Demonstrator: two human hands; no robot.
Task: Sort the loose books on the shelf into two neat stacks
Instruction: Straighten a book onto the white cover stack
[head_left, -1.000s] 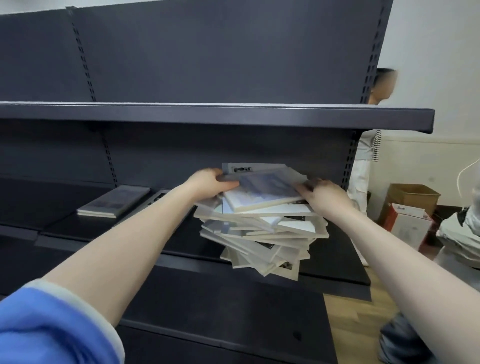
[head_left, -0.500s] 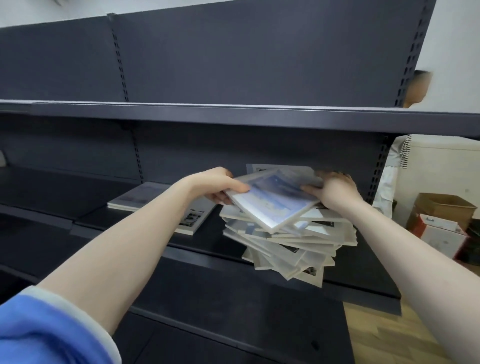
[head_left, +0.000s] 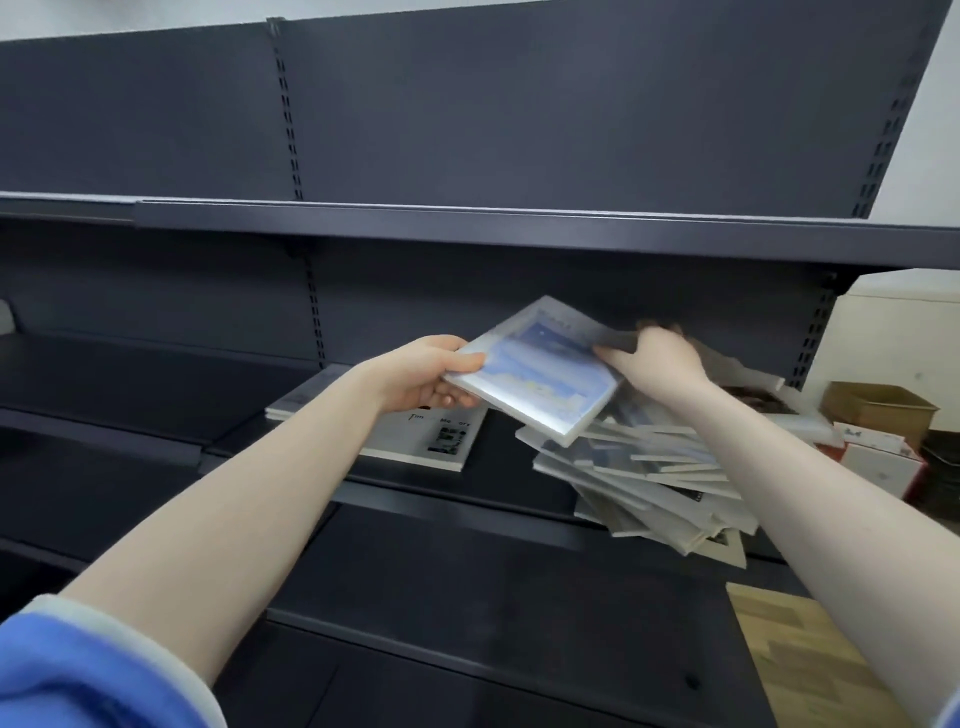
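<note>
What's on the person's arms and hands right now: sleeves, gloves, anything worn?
Both hands are bare: no gloves, rings or watch visible on the left hand or right hand. The left arm has a blue sleeve with a pale cuff, pushed up high; a sliver of blue shows at the right arm's edge.

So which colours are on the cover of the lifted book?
Blue and white book cover, head view.
</note>
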